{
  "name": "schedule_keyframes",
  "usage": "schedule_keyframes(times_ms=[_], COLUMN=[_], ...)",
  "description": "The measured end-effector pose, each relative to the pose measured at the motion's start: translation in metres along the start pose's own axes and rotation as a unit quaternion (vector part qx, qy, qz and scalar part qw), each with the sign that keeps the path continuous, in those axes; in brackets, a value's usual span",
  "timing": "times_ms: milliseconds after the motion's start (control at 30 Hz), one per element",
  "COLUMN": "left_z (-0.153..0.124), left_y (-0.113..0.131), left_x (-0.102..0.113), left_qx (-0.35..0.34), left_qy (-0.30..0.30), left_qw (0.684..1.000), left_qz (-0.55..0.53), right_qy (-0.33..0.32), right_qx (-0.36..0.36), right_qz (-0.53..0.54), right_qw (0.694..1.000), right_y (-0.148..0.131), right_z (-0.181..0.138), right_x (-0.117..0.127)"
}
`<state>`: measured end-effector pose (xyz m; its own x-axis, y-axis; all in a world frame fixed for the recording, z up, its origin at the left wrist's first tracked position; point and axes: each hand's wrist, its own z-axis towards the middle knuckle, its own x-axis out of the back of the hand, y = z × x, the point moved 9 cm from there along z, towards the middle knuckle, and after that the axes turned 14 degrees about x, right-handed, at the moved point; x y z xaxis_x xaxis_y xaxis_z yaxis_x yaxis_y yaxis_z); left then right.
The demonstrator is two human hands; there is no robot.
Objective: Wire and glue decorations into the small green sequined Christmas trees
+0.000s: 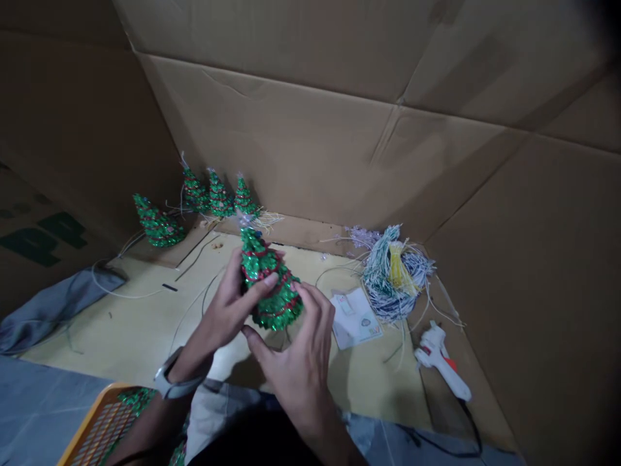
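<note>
Head view: left hand (pixel 226 307) and right hand (pixel 295 353) (fingers spread) cradle a green sequin tree (pixel 272 281).

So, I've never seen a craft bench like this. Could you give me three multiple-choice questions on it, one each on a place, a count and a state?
1. Where is the glue gun compared with the held tree?
A) To its right
B) To its left
C) Directly behind it

2. How many wall trees sit beyond the hands?
A) Two
B) Three
C) Four

3. What is the left hand doing?
A) Lying flat, palm down
B) Gripping the held tree
C) Holding the glue gun

Answers:
1. A, it lies off to the right side of the view.
2. C, four green trees are visible by the wall.
3. B, its fingers press against the held tree.
</note>
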<state>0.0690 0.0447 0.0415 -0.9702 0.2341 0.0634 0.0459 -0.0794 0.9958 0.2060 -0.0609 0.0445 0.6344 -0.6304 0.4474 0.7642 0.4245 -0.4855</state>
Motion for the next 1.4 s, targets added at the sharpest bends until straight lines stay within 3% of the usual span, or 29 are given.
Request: schedule_keyframes(times_ms=[167,433,533,867,967,1033,1167,1267,1400], left_z=[0.018,0.012,0.008,0.002,0.003,0.013,0.042,0.057,0.059], left_y=[-0.041,-0.089,-0.101,-0.109,-0.107,-0.109,-0.131,-0.15,-0.158], left_x=[0.019,0.008,0.004,0.008,0.032,0.067,0.132,0.143,0.132], left_qx=[-0.004,0.018,0.053,0.032,0.019,0.018,0.081,0.105,0.11], left_qy=[0.03,-0.024,-0.04,-0.075,-0.058,0.03,0.143,0.147,0.13], left_qw=[0.998,0.991,0.991,0.981,0.972,0.938,0.889,0.861,0.843], left_qz=[0.061,0.133,0.118,0.176,0.226,0.346,0.428,0.475,0.511], right_qy=[-0.047,-0.059,-0.071,-0.081,-0.086,-0.085,-0.079,-0.074,-0.068], right_qx=[-0.044,-0.09,-0.102,-0.109,-0.116,-0.119,-0.126,-0.128,-0.132], right_qz=[0.036,0.066,0.074,0.092,0.094,0.094,0.094,0.099,0.111], right_qw=[0.997,0.992,0.989,0.987,0.985,0.985,0.984,0.984,0.983], right_y=[0.02,0.049,0.06,0.081,0.082,0.084,0.087,0.089,0.09], right_z=[-0.012,-0.033,-0.043,-0.064,-0.068,-0.069,-0.07,-0.069,-0.069], right_x=[0.003,0.0,-0.009,-0.036,-0.034,-0.032,-0.03,-0.03,-0.026])
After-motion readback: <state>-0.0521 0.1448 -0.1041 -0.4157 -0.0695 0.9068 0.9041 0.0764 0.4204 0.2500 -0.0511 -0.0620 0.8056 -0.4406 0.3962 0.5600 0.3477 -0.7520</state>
